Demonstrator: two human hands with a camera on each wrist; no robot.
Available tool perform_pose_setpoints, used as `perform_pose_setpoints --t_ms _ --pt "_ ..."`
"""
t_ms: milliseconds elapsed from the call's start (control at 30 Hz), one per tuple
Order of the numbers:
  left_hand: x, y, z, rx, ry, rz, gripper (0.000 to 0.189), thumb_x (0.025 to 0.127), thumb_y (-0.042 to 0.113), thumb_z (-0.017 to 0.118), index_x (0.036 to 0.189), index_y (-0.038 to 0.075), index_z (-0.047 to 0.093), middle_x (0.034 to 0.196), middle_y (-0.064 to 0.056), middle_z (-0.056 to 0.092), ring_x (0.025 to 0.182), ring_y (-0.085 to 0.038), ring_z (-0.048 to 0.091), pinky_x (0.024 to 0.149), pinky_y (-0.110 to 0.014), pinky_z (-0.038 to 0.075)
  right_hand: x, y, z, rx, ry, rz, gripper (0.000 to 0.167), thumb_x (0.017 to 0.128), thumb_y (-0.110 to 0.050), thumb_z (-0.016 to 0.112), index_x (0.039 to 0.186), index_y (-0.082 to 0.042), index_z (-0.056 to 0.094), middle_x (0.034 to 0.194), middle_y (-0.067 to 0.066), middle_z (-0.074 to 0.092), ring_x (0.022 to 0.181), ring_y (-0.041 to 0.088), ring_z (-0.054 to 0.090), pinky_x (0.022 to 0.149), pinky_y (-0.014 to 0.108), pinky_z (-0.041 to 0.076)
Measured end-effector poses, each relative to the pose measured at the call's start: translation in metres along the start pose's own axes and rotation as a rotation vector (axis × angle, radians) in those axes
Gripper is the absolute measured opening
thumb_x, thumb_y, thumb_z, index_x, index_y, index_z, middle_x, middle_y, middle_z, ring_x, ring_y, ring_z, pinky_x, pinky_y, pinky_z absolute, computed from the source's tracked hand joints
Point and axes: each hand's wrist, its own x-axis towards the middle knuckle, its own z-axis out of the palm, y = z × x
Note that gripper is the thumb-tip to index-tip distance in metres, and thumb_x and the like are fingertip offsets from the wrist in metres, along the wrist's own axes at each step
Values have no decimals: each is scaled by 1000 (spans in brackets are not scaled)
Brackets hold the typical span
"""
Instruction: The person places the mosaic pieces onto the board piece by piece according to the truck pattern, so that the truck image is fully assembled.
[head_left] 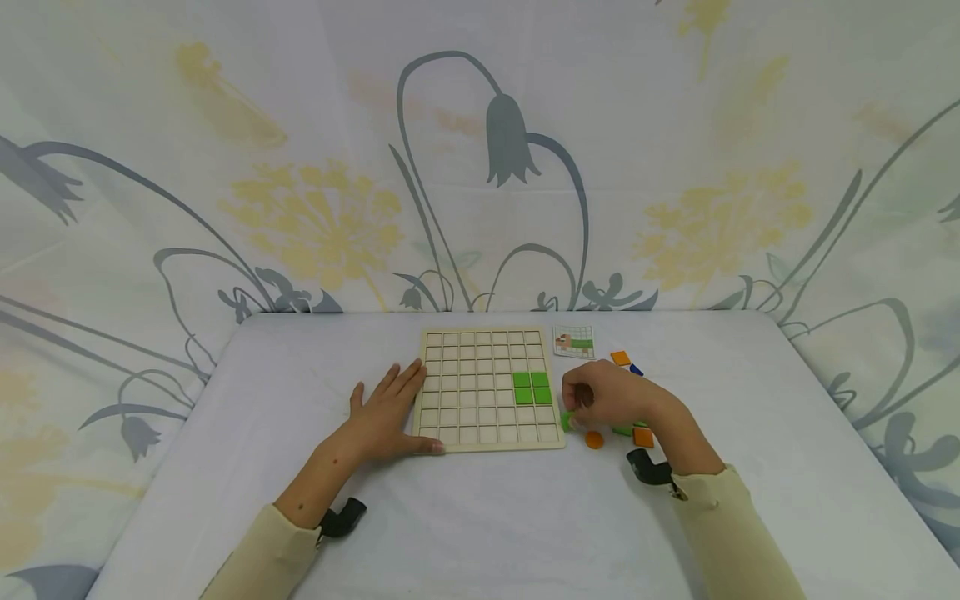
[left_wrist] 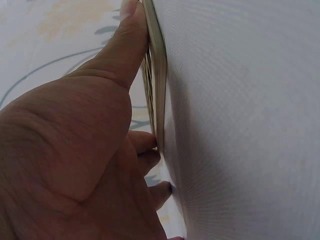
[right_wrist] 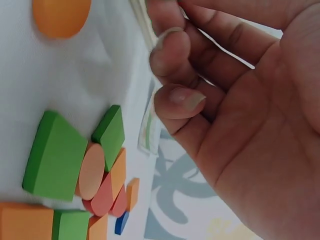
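A cream grid board [head_left: 480, 447] lies flat, with several green square tiles [head_left: 522, 380] set in cells at its right side. My left hand [head_left: 382, 421] rests with spread fingers along the board's left edge, its thumb [left_wrist: 117, 55] on the near left corner. Just off the board's right edge, my right hand [head_left: 611, 396] pinches a green tile [head_left: 567, 422] between thumb and fingertips. In the right wrist view the fingers [right_wrist: 172, 50] are curled, and that tile is out of sight there.
Right of the board lie an orange disc [head_left: 594, 439], an orange square [head_left: 642, 437] and more coloured pieces, partly hidden by my right hand. Red teardrop pieces [right_wrist: 102, 195] and a green block [right_wrist: 55, 160] show among them. A small pattern card [head_left: 573, 342] lies behind.
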Motion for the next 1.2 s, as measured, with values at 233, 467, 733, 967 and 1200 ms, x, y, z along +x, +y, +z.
perform_pose_setpoints --t_ms 233,467,733,967,1200 --pt "0 -1 1 6 6 -3 126 79 63 87 171 10 19 179 -5 13 164 -37 10 118 -82 4 9 -6 4 0 92 -73 16 92 -3 78 90 -16 69 83 -7 62 75 15 57 69 29 51" --pt "-1 -2 0 4 6 1 126 79 65 87 171 10 19 179 -6 13 164 -38 9 117 -83 5 21 -13 14 17 216 -138 10 95 -3 77 96 -11 71 90 -6 67 78 13 59 69 29 52" --pt "-1 0 -2 -2 -1 7 126 79 64 86 171 9 20 179 -6 13 164 -38 9 117 -83 5 38 -24 26 37 274 -123 10 95 -2 74 100 -10 72 92 -5 69 77 13 59 72 30 52" --pt "-1 0 -2 2 1 5 126 79 64 86 170 9 20 179 -7 14 164 -39 11 117 -83 6 48 -29 36 64 328 -106 10 96 -2 74 101 -10 71 95 -2 70 76 15 58 74 30 52" --pt "-1 0 -2 5 5 5 126 79 65 86 170 9 21 178 -8 15 163 -39 12 117 -83 7 56 -32 46 72 366 -80 9 97 -3 75 100 -12 72 94 -1 70 70 14 54 69 30 49"
